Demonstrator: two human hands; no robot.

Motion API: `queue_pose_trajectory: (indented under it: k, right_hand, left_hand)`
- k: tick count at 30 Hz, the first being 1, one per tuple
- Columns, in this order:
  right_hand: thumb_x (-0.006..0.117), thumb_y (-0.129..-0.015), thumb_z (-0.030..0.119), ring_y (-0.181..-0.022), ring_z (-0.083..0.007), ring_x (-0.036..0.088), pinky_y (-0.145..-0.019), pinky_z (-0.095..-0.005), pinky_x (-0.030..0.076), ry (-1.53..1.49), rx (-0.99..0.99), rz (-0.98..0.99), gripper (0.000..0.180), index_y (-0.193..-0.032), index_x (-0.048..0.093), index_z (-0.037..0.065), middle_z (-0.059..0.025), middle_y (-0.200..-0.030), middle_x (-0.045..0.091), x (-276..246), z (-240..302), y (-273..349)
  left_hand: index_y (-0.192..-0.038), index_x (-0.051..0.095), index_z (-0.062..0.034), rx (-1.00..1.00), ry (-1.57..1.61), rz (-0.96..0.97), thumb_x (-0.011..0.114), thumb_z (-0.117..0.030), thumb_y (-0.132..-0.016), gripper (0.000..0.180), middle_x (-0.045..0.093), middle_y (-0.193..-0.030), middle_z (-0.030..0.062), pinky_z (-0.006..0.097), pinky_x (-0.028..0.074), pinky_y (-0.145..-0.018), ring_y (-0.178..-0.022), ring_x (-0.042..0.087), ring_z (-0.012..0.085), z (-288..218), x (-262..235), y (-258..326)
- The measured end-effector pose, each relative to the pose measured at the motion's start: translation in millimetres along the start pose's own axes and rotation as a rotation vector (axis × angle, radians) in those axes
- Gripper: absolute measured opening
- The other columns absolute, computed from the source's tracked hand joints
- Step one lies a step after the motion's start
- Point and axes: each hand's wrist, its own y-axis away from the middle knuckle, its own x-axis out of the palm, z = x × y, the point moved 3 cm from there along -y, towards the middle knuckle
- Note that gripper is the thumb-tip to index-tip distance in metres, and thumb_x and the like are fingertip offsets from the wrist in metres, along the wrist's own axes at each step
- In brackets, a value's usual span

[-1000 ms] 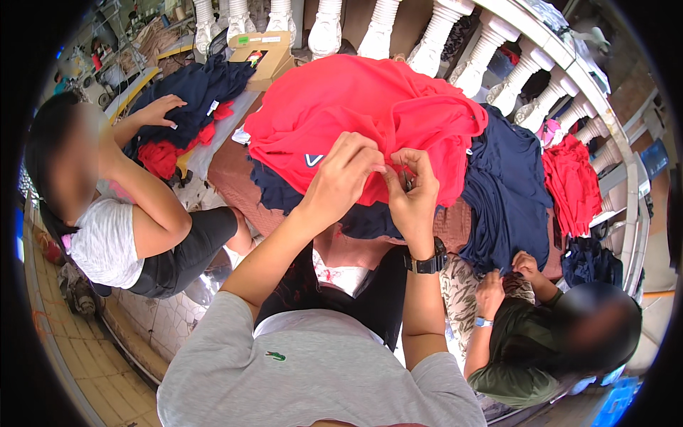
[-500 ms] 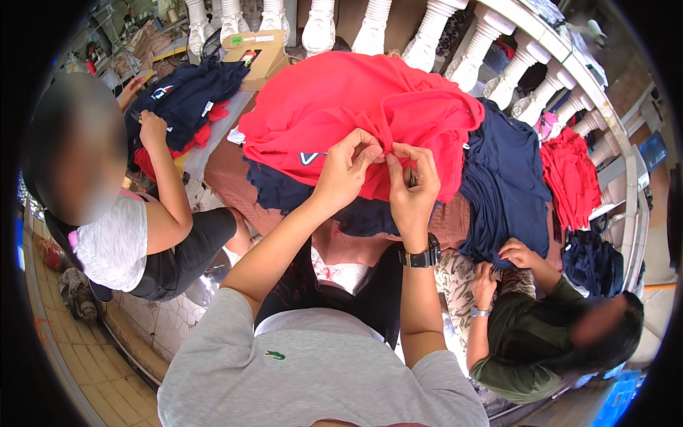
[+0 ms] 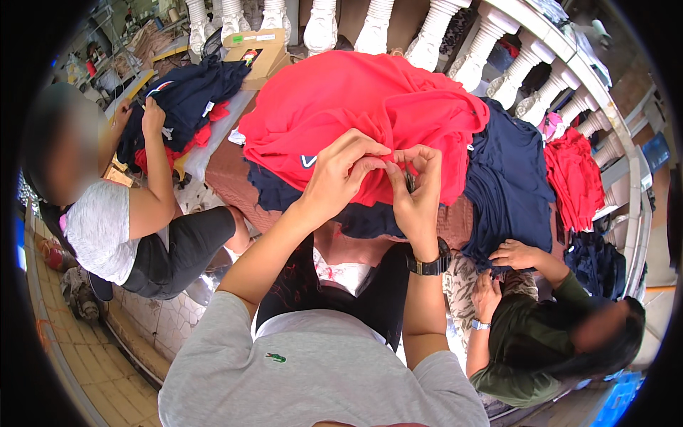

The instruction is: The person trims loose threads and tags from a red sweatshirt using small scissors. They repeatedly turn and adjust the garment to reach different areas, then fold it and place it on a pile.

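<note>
A bright red garment (image 3: 320, 96) lies heaped in front of me, with part of a dark-edged white patch on its near side. My left hand (image 3: 334, 174) is closed, thumb and forefinger pinching a bit of the red cloth. Close beside its fingertips is my right hand (image 3: 418, 196), also closed. A small dark metal tool (image 3: 410, 179) shows between its fingers; the grip hides most of it, so its kind is unclear. Navy cloth (image 3: 366, 219) sticks out beneath the red garment.
The brown-covered table (image 3: 231, 174) carries the heap. To the right, a co-worker's hands (image 3: 501, 263) touch a navy garment (image 3: 509, 178). At left, another person's hands (image 3: 142, 117) handle navy cloth (image 3: 196, 92). White balusters (image 3: 320, 28) and an open cardboard box (image 3: 260, 57) stand behind.
My hands have shifted slightly toward me, and my right wrist has turned. The left co-worker has drawn the navy cloth nearer. The right co-worker's hands have moved a little.
</note>
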Motion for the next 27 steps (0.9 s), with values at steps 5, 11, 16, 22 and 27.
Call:
queue_pose_trajectory:
  k: [5,11,16,22,27]
  right_hand:
    - [0.063,-0.091,-0.009,-0.063,-0.0124,0.06,-0.053,-0.0271,0.044,0.117,0.025,0.032,0.031,-0.113,0.044,0.0,-0.0149,-0.094,0.065,-1,16,4]
    - [0.069,-0.09,-0.006,-0.065,-0.0088,0.058,-0.054,-0.0254,0.044,0.063,0.1,-0.059,0.032,-0.109,0.045,0.002,-0.0116,-0.093,0.065,0,12,4]
    - [0.072,-0.091,-0.002,-0.08,-0.0048,0.057,-0.063,-0.02,0.045,-0.174,0.154,-0.116,0.031,-0.107,0.046,0.005,-0.0059,-0.095,0.063,-4,-3,8]
    - [0.07,-0.092,-0.003,-0.088,-0.0068,0.058,-0.069,-0.0195,0.047,-0.212,0.158,-0.1,0.027,-0.106,0.048,0.005,-0.0062,-0.098,0.063,-5,-2,10]
    - [0.069,-0.093,-0.002,-0.089,-0.0078,0.059,-0.075,-0.0206,0.048,-0.158,0.135,-0.046,0.027,-0.106,0.048,0.006,-0.0067,-0.1,0.065,-4,0,11]
  left_hand:
    - [-0.094,0.062,0.002,0.1,-0.134,0.01,0.066,0.009,-0.084,0.013,0.058,-0.093,0.0138,0.04,0.051,-0.072,-0.086,0.064,0.03,-9,-4,-10]
    - [-0.098,0.053,0.0016,-0.091,0.1,0.049,0.059,0.002,-0.096,0.006,0.057,-0.09,0.0117,0.034,0.05,-0.076,-0.085,0.061,0.023,-4,4,-4]
    - [-0.098,0.055,-0.0007,-0.311,0.476,0.108,0.052,-0.019,-0.107,0.02,0.058,-0.093,0.0048,0.029,0.047,-0.085,-0.09,0.057,0.0133,6,-3,8]
    - [-0.106,0.062,-0.0006,-0.166,0.028,0.032,0.066,-0.003,-0.094,0.013,0.057,-0.109,0.0087,0.032,0.051,-0.085,-0.094,0.06,0.0193,-28,-17,6]
    - [-0.108,0.065,0.0002,0.066,-0.082,0.088,0.063,0.012,-0.084,0.027,0.056,-0.112,0.0123,0.038,0.056,-0.081,-0.094,0.067,0.027,-8,-7,-7]
